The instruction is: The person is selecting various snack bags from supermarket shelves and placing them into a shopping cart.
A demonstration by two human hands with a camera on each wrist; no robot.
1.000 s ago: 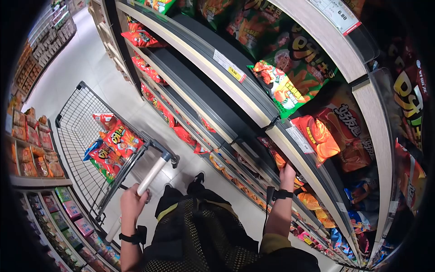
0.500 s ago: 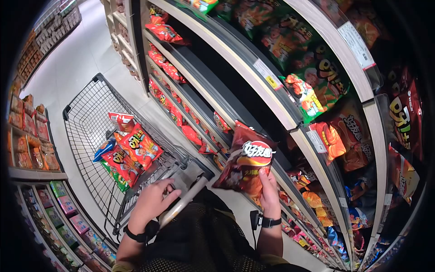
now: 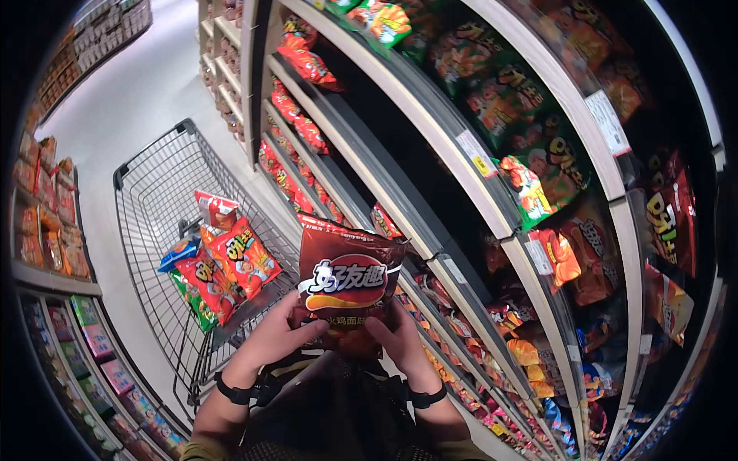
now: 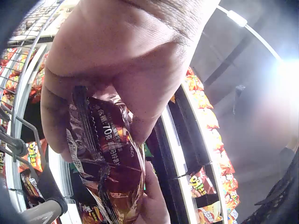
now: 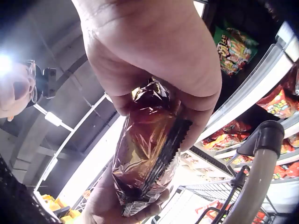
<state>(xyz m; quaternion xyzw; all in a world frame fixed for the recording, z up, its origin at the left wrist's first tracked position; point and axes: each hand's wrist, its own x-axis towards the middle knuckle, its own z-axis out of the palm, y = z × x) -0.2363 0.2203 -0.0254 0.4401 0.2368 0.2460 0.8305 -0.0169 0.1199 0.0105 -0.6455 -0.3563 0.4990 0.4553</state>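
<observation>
A dark red bag of chips (image 3: 347, 265) is held upright in front of the body, its printed front toward the head camera. My left hand (image 3: 278, 336) grips its lower left side, thumb on the front. On the lower right side my right hand (image 3: 401, 338) holds it the same way. Both wrist views look at the crimped edges of the bag (image 4: 114, 163), with the left hand's fingers (image 4: 58, 109) and the right hand's fingers (image 5: 198, 112) wrapped around its sides. Its back is hidden from the head view.
Left of the bag stands a shopping cart (image 3: 154, 165) with several red, green and blue snack bags (image 3: 244, 257) in it. Its handle (image 5: 252, 189) shows in the right wrist view. Shelves (image 3: 430, 107) of chip bags rise on the right. A low display (image 3: 58, 296) lines the left.
My right hand has taken the dark red bag from the shelf and brought it in front of the body. My left hand has left the cart handle and now grips the bag's left side.
</observation>
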